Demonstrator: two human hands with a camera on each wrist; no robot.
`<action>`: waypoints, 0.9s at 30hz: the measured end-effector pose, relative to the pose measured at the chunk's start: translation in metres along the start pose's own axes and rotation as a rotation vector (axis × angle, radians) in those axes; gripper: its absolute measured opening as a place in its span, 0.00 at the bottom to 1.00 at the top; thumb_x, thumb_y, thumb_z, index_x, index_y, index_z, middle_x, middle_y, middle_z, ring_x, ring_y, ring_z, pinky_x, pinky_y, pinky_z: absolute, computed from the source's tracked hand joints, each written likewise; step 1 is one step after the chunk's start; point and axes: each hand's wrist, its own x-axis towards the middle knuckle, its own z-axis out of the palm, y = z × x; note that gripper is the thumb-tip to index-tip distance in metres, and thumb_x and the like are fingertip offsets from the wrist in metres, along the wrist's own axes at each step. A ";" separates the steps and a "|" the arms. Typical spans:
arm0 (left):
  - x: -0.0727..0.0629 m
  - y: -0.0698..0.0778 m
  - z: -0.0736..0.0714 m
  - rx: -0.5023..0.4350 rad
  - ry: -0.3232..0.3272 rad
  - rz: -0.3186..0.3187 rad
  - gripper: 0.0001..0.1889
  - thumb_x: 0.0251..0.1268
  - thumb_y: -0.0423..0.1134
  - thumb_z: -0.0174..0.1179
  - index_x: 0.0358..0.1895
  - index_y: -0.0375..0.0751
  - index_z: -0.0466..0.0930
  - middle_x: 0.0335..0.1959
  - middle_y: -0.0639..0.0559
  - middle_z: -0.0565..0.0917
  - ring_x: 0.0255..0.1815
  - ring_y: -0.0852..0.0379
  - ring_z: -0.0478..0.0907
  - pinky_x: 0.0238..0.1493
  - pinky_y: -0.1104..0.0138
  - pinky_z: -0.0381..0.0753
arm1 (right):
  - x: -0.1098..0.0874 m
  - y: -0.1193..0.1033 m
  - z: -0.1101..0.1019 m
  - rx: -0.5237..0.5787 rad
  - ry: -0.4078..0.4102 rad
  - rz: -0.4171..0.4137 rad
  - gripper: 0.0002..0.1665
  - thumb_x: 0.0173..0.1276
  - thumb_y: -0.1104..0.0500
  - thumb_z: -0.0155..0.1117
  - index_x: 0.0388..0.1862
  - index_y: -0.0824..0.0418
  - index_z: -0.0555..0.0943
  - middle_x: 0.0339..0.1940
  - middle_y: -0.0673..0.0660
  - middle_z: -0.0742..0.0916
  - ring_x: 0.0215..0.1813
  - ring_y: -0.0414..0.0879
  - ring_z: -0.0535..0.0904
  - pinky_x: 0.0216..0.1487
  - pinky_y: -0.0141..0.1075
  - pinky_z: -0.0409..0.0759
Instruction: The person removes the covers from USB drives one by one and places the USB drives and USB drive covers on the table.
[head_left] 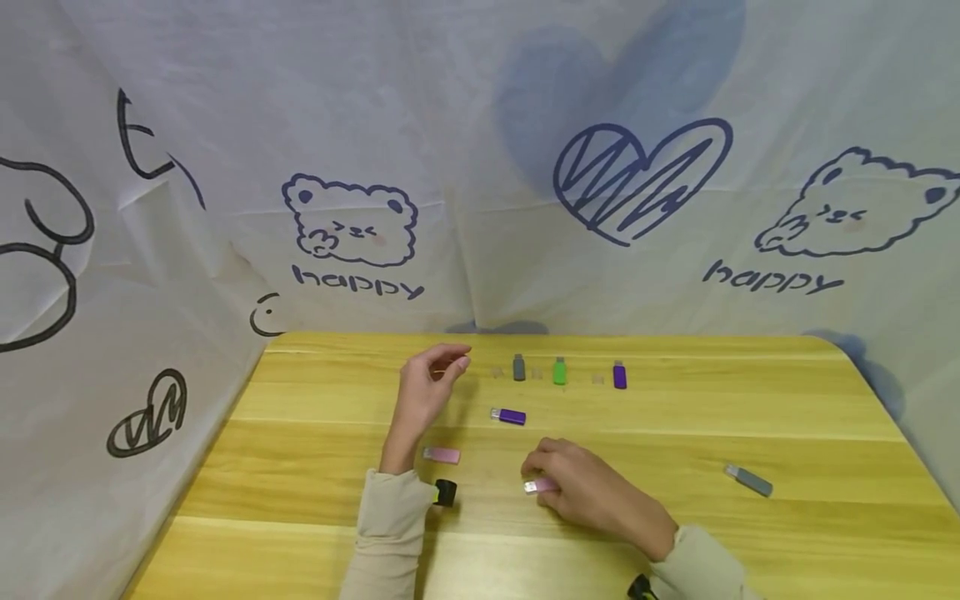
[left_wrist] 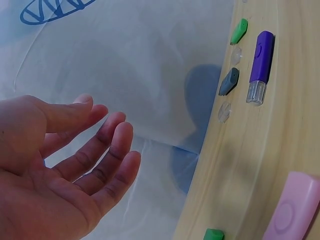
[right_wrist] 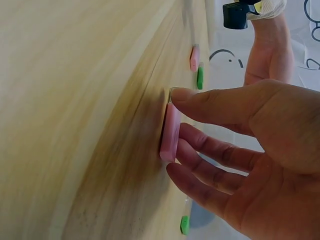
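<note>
Right hand pinches pink stick, best held level, near purple stick, with left hand loose-fingered, empty

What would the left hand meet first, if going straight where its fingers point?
Probably the clear piece left of the grey USB stick, though the height of the left hand is unclear.

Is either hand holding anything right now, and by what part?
The left hand holds nothing. The right hand is at a pink USB stick; whether it grips it, and where, cannot be told.
</note>
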 end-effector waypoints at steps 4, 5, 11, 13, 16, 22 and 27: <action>0.000 0.001 0.000 -0.001 -0.002 0.002 0.10 0.74 0.33 0.63 0.52 0.35 0.87 0.48 0.43 0.88 0.48 0.47 0.85 0.53 0.55 0.85 | 0.000 0.000 0.001 -0.013 -0.005 -0.007 0.10 0.67 0.70 0.69 0.45 0.60 0.88 0.43 0.50 0.85 0.42 0.39 0.79 0.45 0.34 0.83; 0.000 0.002 0.000 -0.001 -0.002 0.003 0.10 0.74 0.33 0.63 0.52 0.35 0.87 0.48 0.43 0.88 0.48 0.47 0.85 0.53 0.55 0.85 | 0.000 0.000 0.001 -0.014 -0.004 -0.011 0.09 0.68 0.70 0.69 0.44 0.60 0.88 0.43 0.50 0.85 0.42 0.39 0.79 0.45 0.34 0.83; -0.001 0.004 0.002 -0.008 -0.010 0.014 0.10 0.74 0.33 0.63 0.53 0.35 0.87 0.48 0.43 0.88 0.48 0.47 0.85 0.52 0.55 0.85 | 0.001 0.002 0.003 -0.038 0.003 -0.029 0.09 0.70 0.71 0.66 0.42 0.60 0.88 0.41 0.51 0.85 0.41 0.39 0.79 0.44 0.34 0.83; -0.001 0.004 0.002 -0.011 -0.013 0.019 0.10 0.74 0.33 0.63 0.52 0.35 0.87 0.48 0.43 0.88 0.48 0.48 0.85 0.52 0.55 0.86 | 0.001 0.002 0.004 -0.044 0.000 -0.030 0.09 0.70 0.71 0.65 0.41 0.60 0.88 0.40 0.52 0.85 0.41 0.39 0.78 0.43 0.34 0.83; 0.000 0.004 0.003 -0.012 -0.016 0.027 0.10 0.74 0.33 0.63 0.52 0.36 0.87 0.48 0.43 0.88 0.47 0.48 0.85 0.52 0.55 0.86 | 0.002 0.003 0.004 -0.042 -0.004 -0.024 0.10 0.70 0.71 0.65 0.40 0.59 0.88 0.39 0.51 0.85 0.40 0.39 0.78 0.43 0.34 0.83; 0.000 0.005 0.003 -0.005 -0.024 0.023 0.10 0.74 0.33 0.63 0.52 0.36 0.87 0.48 0.44 0.88 0.48 0.48 0.85 0.52 0.56 0.85 | 0.002 0.004 0.004 -0.008 -0.011 -0.003 0.09 0.71 0.70 0.65 0.40 0.58 0.88 0.39 0.50 0.85 0.40 0.39 0.79 0.43 0.34 0.83; -0.001 0.006 0.003 -0.004 -0.030 0.012 0.10 0.74 0.34 0.63 0.53 0.36 0.87 0.48 0.44 0.88 0.48 0.49 0.85 0.52 0.57 0.86 | 0.001 0.005 0.004 0.010 -0.010 0.006 0.07 0.72 0.68 0.66 0.43 0.60 0.88 0.39 0.53 0.85 0.40 0.39 0.79 0.43 0.34 0.82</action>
